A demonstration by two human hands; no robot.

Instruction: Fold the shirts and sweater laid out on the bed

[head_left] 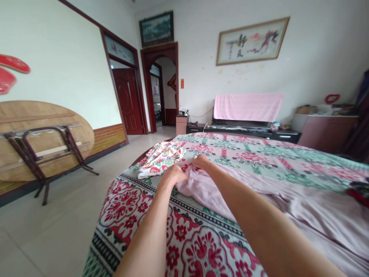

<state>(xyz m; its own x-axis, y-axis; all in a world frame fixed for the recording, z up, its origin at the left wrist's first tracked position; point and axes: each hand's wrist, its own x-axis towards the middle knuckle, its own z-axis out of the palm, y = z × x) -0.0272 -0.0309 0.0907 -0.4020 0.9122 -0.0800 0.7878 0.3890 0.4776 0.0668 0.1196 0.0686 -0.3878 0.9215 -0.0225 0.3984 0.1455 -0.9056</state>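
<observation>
A pale pink garment [311, 207] stretches from the right edge towards the middle, lying wrinkled on the patterned cover [127, 204]. At its far left end my left hand [175, 175] has its fingers closed on the cloth. Just beyond, my right hand [200, 162] pinches the same end, close to the left one. What kind of garment it is, I cannot tell. A folded white cloth item with a colourful print [163, 156] rests directly left of my hands. Part of the pink cloth is hidden behind my right forearm.
A folded round wooden table [57, 142] with metal legs leans on the left wall. Tiled floor [72, 215] runs along the cover's left side. A low black cabinet [285, 136] and something draped in pink cloth [248, 107] stand behind. Dark fabric [360, 190] lies far right.
</observation>
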